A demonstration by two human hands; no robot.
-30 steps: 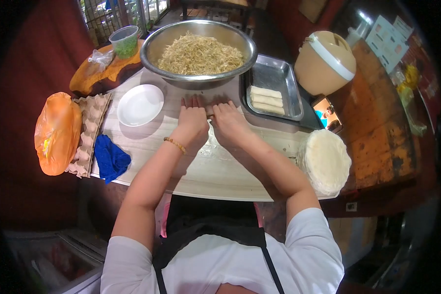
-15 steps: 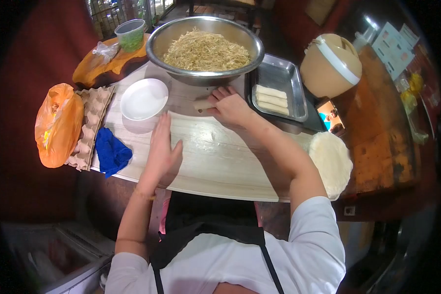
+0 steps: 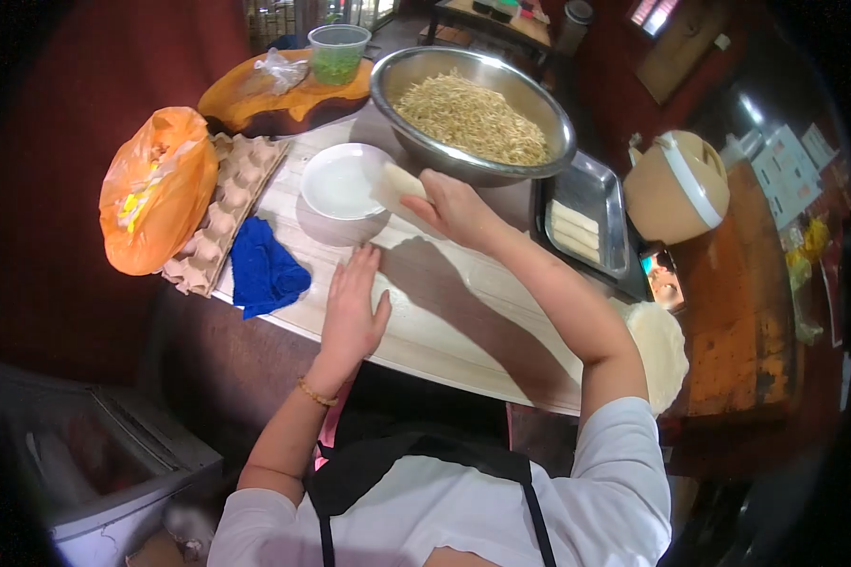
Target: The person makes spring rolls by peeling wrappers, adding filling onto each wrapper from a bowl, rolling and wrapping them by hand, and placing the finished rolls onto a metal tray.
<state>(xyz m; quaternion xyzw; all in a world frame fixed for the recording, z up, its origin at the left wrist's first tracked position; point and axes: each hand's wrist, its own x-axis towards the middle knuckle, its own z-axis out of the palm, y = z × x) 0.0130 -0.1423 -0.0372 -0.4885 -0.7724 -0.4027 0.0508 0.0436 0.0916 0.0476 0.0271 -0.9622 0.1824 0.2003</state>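
My right hand [image 3: 456,210] is closed on a pale spring roll [image 3: 405,184], raised above the board beside the white plate [image 3: 323,197]. The end of the roll nearest the plate is blurred by motion. My left hand [image 3: 353,300] lies on the light wood-patterned board [image 3: 425,326], fingers stretched out and holding nothing. Beyond my right hand stands a large steel bowl [image 3: 565,156] heaped with bean sprouts [image 3: 473,113]. Several finished rolls [image 3: 575,230] lie side by side in a metal tray [image 3: 617,203] at the right.
A stack of round wrappers [image 3: 657,354] sits at the board's right end, near a lit phone [image 3: 663,281]. A beige cooler [image 3: 676,189] stands behind. At left are a blue cloth [image 3: 267,269], an egg carton [image 3: 219,222], an orange bag [image 3: 159,203] and a green-filled tub [image 3: 338,57].
My right hand has lifted the roll off the board and brought it closer to the white plate. My left hand stays flat on the board. The head view has shifted.
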